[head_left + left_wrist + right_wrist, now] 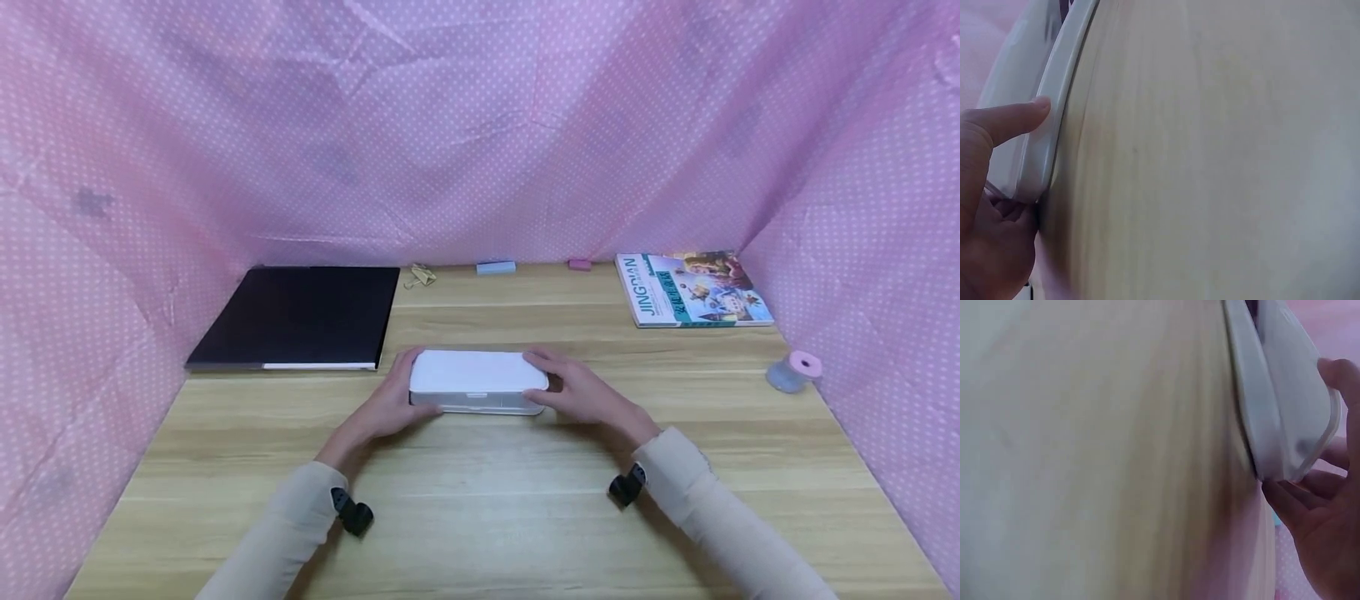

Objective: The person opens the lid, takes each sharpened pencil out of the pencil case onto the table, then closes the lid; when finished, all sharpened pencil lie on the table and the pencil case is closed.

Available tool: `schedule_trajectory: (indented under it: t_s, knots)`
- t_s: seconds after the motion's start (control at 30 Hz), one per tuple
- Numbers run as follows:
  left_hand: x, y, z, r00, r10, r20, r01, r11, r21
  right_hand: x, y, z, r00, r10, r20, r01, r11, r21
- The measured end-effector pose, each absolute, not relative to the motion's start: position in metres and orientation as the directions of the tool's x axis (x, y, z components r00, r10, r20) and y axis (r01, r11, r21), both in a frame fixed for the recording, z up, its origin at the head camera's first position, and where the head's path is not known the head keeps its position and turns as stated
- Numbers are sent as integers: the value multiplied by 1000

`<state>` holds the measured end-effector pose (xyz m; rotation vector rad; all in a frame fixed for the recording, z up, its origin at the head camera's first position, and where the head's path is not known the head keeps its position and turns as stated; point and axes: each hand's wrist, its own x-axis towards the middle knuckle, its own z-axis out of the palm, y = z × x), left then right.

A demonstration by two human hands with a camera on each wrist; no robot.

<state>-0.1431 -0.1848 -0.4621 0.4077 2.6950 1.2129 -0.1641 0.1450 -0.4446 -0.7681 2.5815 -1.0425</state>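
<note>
A white-lidded pencil-case-like box (478, 372) with translucent sides lies near the middle of the table, its small latch facing the person. My left hand (392, 405) grips its left end. In the left wrist view, the thumb (1019, 120) presses on the front lower rim, while the other fingers are curled at the end, partly hidden. At the right end, my right hand (581, 393) holds the box, its thumb against the upper front. The right wrist view shows the right fingers (1300, 500) around that end of the box (1297, 394).
A black flat folder-like panel (296, 317) lies at back left, beside gold binder clips (422, 274). Along the back edge are a pale blue block (496, 267) and a small pink block (580, 265). A magazine (693, 289) and a pink-topped spool (793, 372) lie right.
</note>
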Motion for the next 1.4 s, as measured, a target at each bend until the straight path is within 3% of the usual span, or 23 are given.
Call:
schedule_trajectory:
  t_s: [0.23,0.53,0.93,1.1,1.23,1.3,1.4]
  knots:
    - [-142,-184,-464,-964,264,-21,146,599,787,-182,151,-441,-878,-464,-118,-168,530,-831]
    - [-142,-181,-466,-964,266,7,173,604,778,-199,150,-435,-889,-398,-225,61,386,-921]
    - [-140,-184,-462,-954,298,14,215,653,726,-212,136,-452,-921,-217,-324,302,127,-945]
    - [-141,-184,-461,-949,314,-8,218,678,702,-214,132,-454,-929,-146,-341,325,122,-938]
    - [-142,-185,-458,-949,315,-32,209,701,682,-212,132,-450,-940,-130,-316,287,199,-937]
    - [-143,-185,-457,-949,312,-51,199,715,670,-208,134,-445,-963,-102,-249,214,272,-938]
    - [-144,-185,-456,-949,307,-74,185,731,657,-202,136,-439,-998,-41,-45,26,382,-924]
